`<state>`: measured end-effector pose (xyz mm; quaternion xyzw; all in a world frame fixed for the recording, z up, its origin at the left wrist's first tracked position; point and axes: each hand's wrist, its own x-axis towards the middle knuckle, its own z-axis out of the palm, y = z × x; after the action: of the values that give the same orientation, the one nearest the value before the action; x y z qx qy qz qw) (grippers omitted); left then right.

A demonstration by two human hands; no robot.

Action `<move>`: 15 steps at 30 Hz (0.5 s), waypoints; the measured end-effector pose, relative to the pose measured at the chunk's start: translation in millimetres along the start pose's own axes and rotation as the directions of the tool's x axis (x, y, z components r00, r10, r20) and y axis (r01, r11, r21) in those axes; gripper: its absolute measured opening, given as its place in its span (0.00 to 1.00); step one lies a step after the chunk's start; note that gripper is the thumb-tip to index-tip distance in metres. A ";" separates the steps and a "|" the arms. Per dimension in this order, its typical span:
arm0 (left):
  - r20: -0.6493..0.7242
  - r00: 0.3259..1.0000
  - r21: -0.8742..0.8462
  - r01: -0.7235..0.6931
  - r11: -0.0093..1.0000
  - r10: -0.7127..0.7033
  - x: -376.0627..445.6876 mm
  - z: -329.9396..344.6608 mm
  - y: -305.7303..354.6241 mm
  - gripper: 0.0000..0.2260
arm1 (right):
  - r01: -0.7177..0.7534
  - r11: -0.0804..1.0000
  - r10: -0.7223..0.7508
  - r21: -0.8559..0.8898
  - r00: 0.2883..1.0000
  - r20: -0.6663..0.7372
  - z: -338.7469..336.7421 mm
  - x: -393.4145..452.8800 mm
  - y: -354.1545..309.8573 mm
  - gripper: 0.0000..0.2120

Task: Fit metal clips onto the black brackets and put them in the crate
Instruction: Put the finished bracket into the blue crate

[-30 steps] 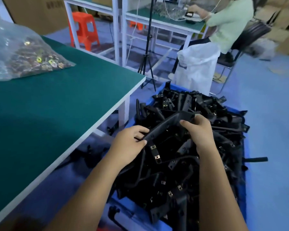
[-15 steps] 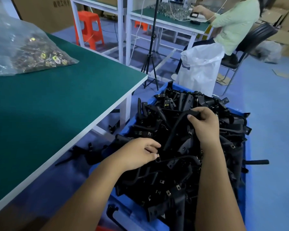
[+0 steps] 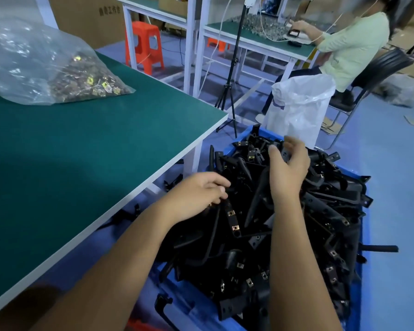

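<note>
Four dark printed Chinese characters, too blurred to read, on cardboard box (image 3: 89,17)

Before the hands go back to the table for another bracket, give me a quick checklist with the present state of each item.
1. Right hand free of any bracket: ok, its fingers are spread loosely above the pile.
2. Left hand free: cannot tell, its fingertips lie against a bracket and the grip is hidden.
3. That bracket has metal clips fitted: ok, two gold clips show along it.
4. Room in the blue crate: not ok, brackets are heaped above the rim and some poke over the side.
5. Clip supply: ok, the clear bag of clips lies on the green table.
6. Unfitted brackets on the table: not ok, none in view.
</note>
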<state>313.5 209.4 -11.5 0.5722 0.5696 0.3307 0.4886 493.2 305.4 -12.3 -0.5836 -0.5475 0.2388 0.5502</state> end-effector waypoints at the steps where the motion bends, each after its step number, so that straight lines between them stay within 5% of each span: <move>1: -0.052 0.998 -0.047 -0.037 0.998 0.035 -1.0 -6.8 7.0 0.11 | 0.018 0.997 -0.018 0.073 1.000 0.001 14.3 -3.8 -15.1 0.16; 6: -0.482 0.857 -0.149 -0.286 0.946 0.183 -29.7 -75.8 33.0 0.15 | 0.232 0.948 -0.275 0.219 0.941 0.196 109.1 -44.3 -92.5 0.13; 10: -0.786 0.595 -0.070 -0.356 0.932 0.168 -82.5 -144.8 18.4 0.16 | 0.380 0.847 -0.508 0.372 0.787 0.351 183.9 -107.6 -153.1 0.09; 15: -0.971 0.230 -0.008 -0.290 0.957 0.062 -161.7 -212.3 -31.0 0.16 | 0.439 0.773 -0.635 0.459 0.509 0.582 259.5 -197.9 -207.8 0.11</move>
<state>83.4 86.6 52.9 0.2624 0.6462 0.7150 0.0490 129.7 183.2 38.6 -0.1687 -0.8340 0.3274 0.4109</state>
